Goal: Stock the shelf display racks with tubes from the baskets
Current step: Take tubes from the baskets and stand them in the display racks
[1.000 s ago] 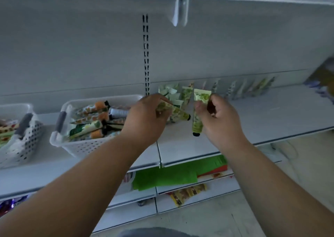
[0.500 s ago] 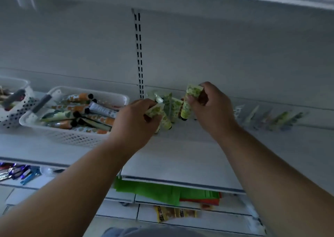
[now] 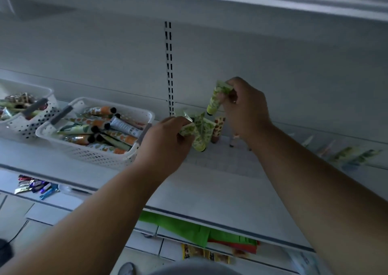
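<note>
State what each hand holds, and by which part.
Right hand pinches a green tube by its flat crimped end, cap down. Left hand grips green tubes near their crimped ends.

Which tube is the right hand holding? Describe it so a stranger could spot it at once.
Find the slotted upright strip on the shelf's back panel, then look just right of its foot. There the right hand pinches a green leaf-print tube by its flat crimped end, dark cap pointing down. It alone hangs in the air above the cluster of tubes standing on the shelf.
</note>
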The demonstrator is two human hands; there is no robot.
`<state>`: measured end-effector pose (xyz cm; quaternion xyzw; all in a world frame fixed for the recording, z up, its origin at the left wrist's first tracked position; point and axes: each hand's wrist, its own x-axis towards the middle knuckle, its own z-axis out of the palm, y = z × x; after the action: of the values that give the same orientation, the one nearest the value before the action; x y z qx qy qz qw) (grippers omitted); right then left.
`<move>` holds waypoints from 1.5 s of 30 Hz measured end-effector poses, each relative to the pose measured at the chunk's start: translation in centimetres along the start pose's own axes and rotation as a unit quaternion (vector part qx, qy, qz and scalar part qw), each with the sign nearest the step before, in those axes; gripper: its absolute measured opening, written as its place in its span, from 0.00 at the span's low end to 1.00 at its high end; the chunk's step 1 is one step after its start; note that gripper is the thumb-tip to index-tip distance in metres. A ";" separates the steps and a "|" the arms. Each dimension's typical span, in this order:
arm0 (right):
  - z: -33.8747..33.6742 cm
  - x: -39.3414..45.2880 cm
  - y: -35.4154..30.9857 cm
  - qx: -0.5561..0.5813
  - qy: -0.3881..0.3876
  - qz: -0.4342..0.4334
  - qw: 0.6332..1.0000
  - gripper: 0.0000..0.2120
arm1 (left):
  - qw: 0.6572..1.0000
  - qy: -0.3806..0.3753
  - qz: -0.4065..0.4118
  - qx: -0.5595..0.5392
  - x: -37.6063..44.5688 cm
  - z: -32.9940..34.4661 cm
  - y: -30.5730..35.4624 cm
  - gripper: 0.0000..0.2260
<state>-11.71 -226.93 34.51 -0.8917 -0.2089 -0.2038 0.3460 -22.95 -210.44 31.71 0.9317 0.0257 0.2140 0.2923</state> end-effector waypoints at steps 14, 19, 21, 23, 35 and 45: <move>3.3 2.6 2.5 -0.081 -0.201 -0.016 0.976 0.08 | 1.000 0.007 -0.013 -0.007 0.2 -0.1 -1.5 0.09; 4.0 3.1 2.9 -0.154 -0.284 0.016 0.946 0.08 | 1.000 0.004 -0.019 -0.009 0.5 -0.1 -1.6 0.11; 3.9 3.0 2.8 -0.155 -0.264 0.002 0.952 0.08 | 1.000 0.005 -0.023 -0.014 0.6 -0.1 -1.7 0.11; 3.2 2.3 2.1 -0.113 -0.201 -0.045 0.972 0.08 | 0.999 0.001 -0.029 -0.028 0.9 -0.1 -1.7 0.12; -0.3 -0.7 -1.3 0.044 -0.179 -0.060 0.981 0.03 | 0.994 0.025 -0.050 -0.098 1.2 1.6 -1.0 0.14; 2.7 -0.2 0.1 -0.036 -0.198 -0.054 0.978 0.03 | 0.998 0.007 0.037 -0.055 -4.4 4.0 -4.5 0.07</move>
<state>-11.23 -225.20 32.50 -0.9135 -0.3137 -0.0493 0.2544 -24.95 -209.58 24.53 0.9129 -0.0184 0.2326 0.3350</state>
